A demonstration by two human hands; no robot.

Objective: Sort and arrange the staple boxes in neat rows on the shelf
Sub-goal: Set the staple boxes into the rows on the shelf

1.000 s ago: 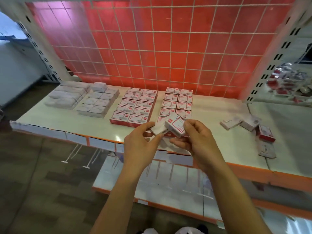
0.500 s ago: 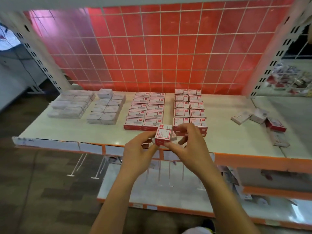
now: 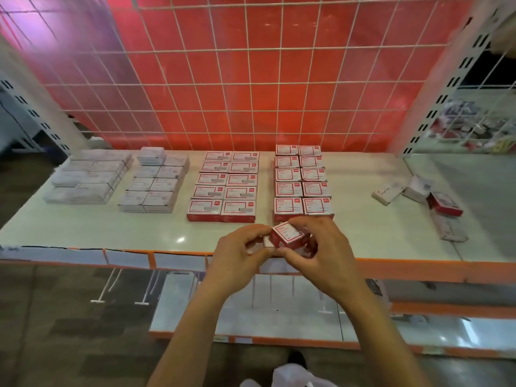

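Observation:
Both my hands hold a small red-and-white staple box [image 3: 287,234] just above the shelf's front edge. My left hand [image 3: 237,261] pinches its left side and my right hand [image 3: 321,256] curls round its right side; a second box seems tucked beneath it, mostly hidden. Right behind it stands a double row of matching red boxes [image 3: 301,181]. Another double row of wider red boxes [image 3: 226,185] lies to the left. Further left are white boxes [image 3: 156,182] and long grey-white packs [image 3: 89,178]. Loose boxes [image 3: 444,203] lie scattered at the right.
The white shelf [image 3: 363,233] has an orange front lip and a red wire-grid back panel [image 3: 251,79]. A lower shelf [image 3: 279,319] with metal hooks sits below. A wire basket [image 3: 474,127] of packets is at the far right.
The held box has dropped lower and forward, close behind the front of the right-hand red row. My view has come closer to the shelf.

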